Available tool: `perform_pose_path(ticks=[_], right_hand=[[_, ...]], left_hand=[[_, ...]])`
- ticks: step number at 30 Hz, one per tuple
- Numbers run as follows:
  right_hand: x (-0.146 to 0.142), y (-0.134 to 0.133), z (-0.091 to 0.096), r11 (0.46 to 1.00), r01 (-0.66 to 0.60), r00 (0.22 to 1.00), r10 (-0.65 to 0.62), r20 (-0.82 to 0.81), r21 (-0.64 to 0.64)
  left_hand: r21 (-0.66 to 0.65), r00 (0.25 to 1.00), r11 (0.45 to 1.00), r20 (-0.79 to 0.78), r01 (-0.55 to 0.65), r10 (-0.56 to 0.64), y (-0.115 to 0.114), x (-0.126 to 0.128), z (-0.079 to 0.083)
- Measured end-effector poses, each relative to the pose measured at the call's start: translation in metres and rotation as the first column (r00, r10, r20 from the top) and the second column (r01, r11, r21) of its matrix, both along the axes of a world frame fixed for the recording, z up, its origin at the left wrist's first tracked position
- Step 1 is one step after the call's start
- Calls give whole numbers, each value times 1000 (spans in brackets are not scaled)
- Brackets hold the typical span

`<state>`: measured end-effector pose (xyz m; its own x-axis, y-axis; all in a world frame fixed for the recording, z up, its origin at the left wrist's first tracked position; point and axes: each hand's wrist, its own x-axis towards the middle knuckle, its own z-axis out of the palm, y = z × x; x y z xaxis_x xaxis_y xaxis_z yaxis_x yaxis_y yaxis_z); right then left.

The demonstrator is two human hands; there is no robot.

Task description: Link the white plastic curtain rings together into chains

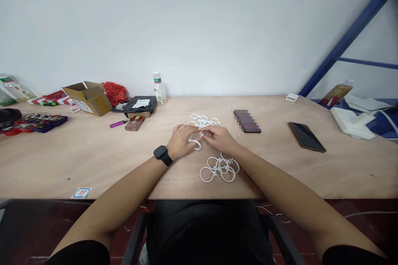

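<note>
Evidently we are somewhere midway, by our reckoning, with white rings lying in two separate groups on the table [174, 178] and our hands busy between them. Our left hand [180, 140] and right hand [222, 138] are together, fingertips meeting, pinched on a white ring [199, 145] at the tabletop; a second loop seems to show behind it, partly hidden by our fingers. We cannot tell whether the two are joined, so we would call this piece unfinished. Just beyond our fingertips sits the far pile [203, 123], a loose tangle of rings overlapping one another. Nearer to us, just beside our right forearm, lies the near cluster [219, 169], several rings spread flatter, their small nubs gathered toward the middle. We judge the near cluster to be the part already dealt with and the far pile to be what is left, though nothing confirms that order. Whether the near rings are linked or merely overlap, we cannot make out.
</note>
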<state>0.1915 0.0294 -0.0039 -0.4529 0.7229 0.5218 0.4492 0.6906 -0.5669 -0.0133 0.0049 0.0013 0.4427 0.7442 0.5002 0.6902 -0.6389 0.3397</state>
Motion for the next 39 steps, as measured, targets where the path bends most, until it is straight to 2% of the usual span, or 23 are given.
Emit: perform_pose_path(ticks=[8, 14, 18, 28, 31, 33, 36, 39], right_hand=[[-2, -2, 2, 997, -41, 998, 37, -58, -70], [0, 3, -1, 985, -77, 997, 73, -32, -155], [1, 4, -2, 987, -66, 998, 62, -28, -147], [-1, -1, 1, 987, -59, 998, 53, -43, -151], [-2, 0, 2, 995, -24, 999, 21, -38, -98], [1, 3, 3, 999, 38, 999, -38, -7, -5], [8, 11, 3, 972, 180, 982, -186, 25, 149], [15, 19, 2, 944, 270, 955, -288, 74, 190]], left_hand=[[-1, 999, 999, 1, 36, -36, 4, -2, -2], [-3, 999, 999, 7, 40, -40, 4, -1, -3], [-6, 1000, 1000, -8, 9, -9, 3, 0, -3], [-32, 997, 997, 40, 66, -65, 0, 2, 1], [-15, 996, 1000, 88, 18, -16, 4, 1, -2], [-9, 994, 999, 109, -30, 31, 7, -1, -4], [-25, 991, 997, 109, -77, 80, 10, -4, -7], [-123, 989, 986, 87, -110, 121, 10, -5, -8]])
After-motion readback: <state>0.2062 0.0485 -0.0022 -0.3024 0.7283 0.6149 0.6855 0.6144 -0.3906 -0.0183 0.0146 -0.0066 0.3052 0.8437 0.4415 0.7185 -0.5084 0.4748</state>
